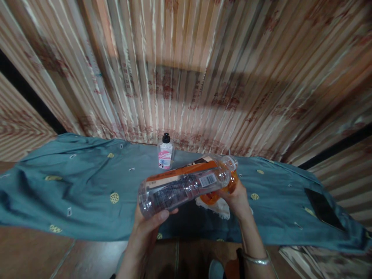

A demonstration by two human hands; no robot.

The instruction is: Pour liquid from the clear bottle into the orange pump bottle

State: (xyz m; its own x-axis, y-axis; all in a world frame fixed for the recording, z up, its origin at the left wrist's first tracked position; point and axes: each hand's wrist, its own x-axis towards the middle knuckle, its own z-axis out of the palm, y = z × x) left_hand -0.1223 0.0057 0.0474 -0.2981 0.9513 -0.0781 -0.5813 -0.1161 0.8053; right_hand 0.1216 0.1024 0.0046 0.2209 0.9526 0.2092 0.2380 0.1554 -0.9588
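Observation:
A large clear plastic bottle (181,186) with an orange and dark label lies tilted in the air, its open neck up and to the right. My left hand (152,224) is closed around its base end. Behind the bottle's neck, my right hand (236,197) grips an orange see-through bottle (210,197), mostly hidden by the clear one. The clear bottle's mouth is close to the orange bottle's upper part; whether they touch I cannot tell. Below the orange bottle lies a white cloth (222,211) with a frayed edge.
A small bottle (165,157) with a pink label and black cap stands at the back of the table, which has a blue-green cloth (93,186). A flat black object (324,209) lies at the right. Patterned curtains (186,77) hang close behind the table.

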